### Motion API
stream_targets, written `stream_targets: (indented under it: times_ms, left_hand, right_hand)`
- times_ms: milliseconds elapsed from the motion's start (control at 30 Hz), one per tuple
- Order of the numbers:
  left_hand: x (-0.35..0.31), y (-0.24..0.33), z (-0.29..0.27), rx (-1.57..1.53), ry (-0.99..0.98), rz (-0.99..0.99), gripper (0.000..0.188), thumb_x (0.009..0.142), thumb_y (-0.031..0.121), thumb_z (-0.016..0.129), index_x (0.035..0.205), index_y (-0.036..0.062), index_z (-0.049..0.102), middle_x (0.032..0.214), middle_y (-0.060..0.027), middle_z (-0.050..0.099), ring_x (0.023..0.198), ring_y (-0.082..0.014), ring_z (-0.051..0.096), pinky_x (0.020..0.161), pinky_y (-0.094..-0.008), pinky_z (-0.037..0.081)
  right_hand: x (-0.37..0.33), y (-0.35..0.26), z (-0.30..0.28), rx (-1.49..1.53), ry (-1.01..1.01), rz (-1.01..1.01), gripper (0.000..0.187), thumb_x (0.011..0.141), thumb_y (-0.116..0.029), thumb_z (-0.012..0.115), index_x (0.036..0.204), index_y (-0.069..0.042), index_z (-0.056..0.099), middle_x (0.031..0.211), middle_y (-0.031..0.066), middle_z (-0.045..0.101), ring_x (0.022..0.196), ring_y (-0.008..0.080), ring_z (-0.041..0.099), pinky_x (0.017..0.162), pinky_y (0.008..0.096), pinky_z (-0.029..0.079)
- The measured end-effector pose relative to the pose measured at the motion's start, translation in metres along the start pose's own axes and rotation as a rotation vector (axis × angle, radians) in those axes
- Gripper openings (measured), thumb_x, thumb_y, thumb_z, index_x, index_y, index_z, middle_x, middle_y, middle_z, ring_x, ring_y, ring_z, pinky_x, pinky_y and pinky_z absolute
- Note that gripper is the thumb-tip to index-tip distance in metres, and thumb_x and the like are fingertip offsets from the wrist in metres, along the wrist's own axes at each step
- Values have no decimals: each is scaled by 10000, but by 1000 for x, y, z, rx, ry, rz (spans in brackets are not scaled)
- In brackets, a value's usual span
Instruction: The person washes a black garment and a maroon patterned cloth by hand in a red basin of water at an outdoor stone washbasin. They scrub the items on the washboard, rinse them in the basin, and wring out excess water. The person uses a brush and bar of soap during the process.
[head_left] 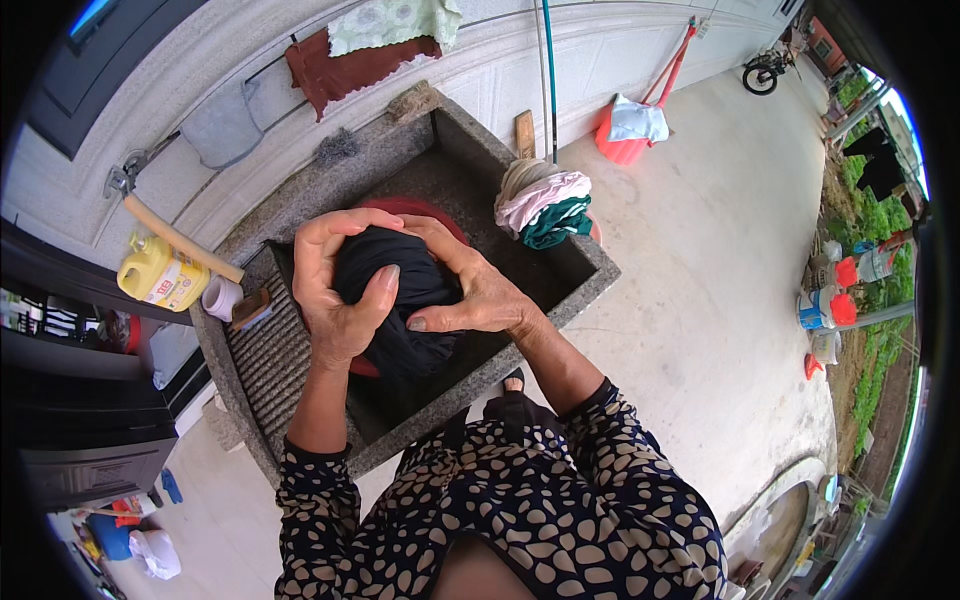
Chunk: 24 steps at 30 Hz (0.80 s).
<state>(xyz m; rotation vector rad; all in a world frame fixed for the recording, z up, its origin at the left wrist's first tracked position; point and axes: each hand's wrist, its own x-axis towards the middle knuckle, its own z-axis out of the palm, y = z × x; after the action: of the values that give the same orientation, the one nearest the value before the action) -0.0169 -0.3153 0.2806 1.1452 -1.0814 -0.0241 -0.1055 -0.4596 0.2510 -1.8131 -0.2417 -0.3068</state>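
Observation:
A bunched black cloth is squeezed between my two hands above a stone wash sink. My left hand wraps its left side, with the thumb pressed across the front. From the right, my right hand curls over the same cloth, its thumb low on it. The cloth's lower end hangs loose below my thumbs. Under it, a red basin shows partly in the sink; the cloth and my hands hide most of it. Ridged washboard stone forms the sink's left part.
Twisted pink and green laundry sits at the sink's right corner. A brush, a light cup and a yellow jug stand at the left, beside a tap hose. Rags hang behind; a red bucket stands by the wall.

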Motion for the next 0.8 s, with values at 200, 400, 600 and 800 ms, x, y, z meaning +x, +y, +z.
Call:
stream_targets:
  times_ms: [200, 400, 600, 800]
  left_hand:
    - [17, -33, 74, 225, 67, 182, 433, 782, -1, 632, 1145, 10, 397, 1064, -169, 574, 996, -232, 547, 928, -380, 423]
    - [10, -70, 106, 200, -38, -369, 1212, 537, 554, 837, 1422, 69, 166, 1335, -159, 396, 1236, -304, 382, 1030, -449, 278]
    - [-36, -106, 161, 307, -303, -565, 1275, 453, 245, 926, 1439, 71, 136, 1386, -176, 348, 1295, -324, 366, 1073, -416, 331]
    - [-19, -161, 192, 338, -471, -757, 905, 605, 115, 803, 1337, 125, 270, 1267, -207, 481, 1113, -378, 542, 939, -414, 444]
  right_hand:
    - [-40, -9, -42, 305, 167, 151, 849, 667, -129, 731, 1385, 12, 301, 1204, 138, 516, 1100, 190, 505, 975, 297, 385]
    - [-76, 46, -67, 971, 736, 180, 503, 734, 85, 595, 1224, 15, 505, 1090, 76, 610, 975, 159, 596, 890, 303, 481]
    - [-96, 102, -90, 1023, 969, 255, 480, 709, 63, 579, 1179, -18, 523, 1036, 76, 606, 933, 190, 600, 866, 339, 501]
    - [-139, 166, -140, -54, 979, 389, 486, 713, -161, 690, 1145, 11, 547, 1063, 97, 579, 910, 227, 567, 869, 353, 453]
